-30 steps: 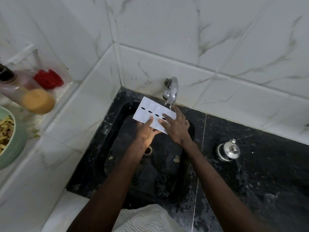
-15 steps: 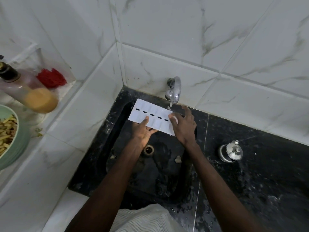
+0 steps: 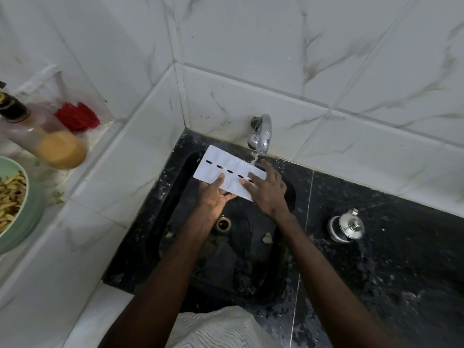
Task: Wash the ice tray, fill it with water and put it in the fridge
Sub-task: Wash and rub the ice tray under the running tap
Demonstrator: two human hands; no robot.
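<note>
Kitchen sink, seen from above: a white ice tray (image 3: 229,169) is held over a black sink (image 3: 173,197) under a running tap (image 3: 262,133). The left hand (image 3: 213,199) pinches the tray's near edge, thumb on top and fingers hidden beneath. The right hand (image 3: 270,194) lies palm-down over the tray's right end, fingers spread flat on it, covering that corner. Whether its thumb hooks underneath cannot be told.

The tray's long axis runs across the person's front, from beyond the left thumb to under the right palm, with the left end angled away towards the wall corner. A row of dark ovals marks the upturned face; which side this is proves hard to make out.

Water strikes the far edge just beside the right hand. The drain (image 3: 223,223) sits just right of the left wrist, and a lidded steel pot (image 3: 346,228) stands well right of the right forearm. Far left of the left hand, a green bowl (image 3: 34,217) is cut off by the frame.
</note>
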